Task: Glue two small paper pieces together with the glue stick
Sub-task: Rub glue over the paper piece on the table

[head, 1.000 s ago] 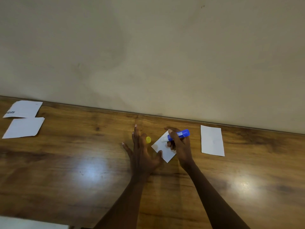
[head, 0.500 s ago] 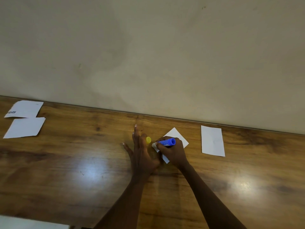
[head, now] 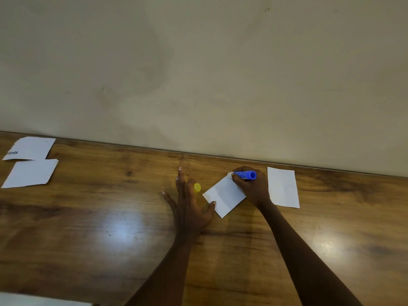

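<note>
A small white paper piece (head: 224, 196) lies tilted on the wooden table (head: 88, 217). My right hand (head: 251, 188) grips a blue glue stick (head: 246, 175), whose tip touches the paper's far corner. My left hand (head: 189, 206) rests flat with fingers spread, its thumb pressing the paper's near left edge. The yellow cap (head: 197, 187) shows beside the left hand's fingers; I cannot tell if it is held. A second white paper piece (head: 283, 189) lies flat just right of my right hand.
Two more white papers lie at the far left: one with printed letters (head: 31, 148) and a blank one (head: 31, 173) below it. A beige wall (head: 198, 74) rises behind the table's far edge. A white surface (head: 33, 300) shows at the bottom left corner.
My right hand has swept the glue stick from the paper's left part to its far corner. The left hand and the papers stayed in place.
</note>
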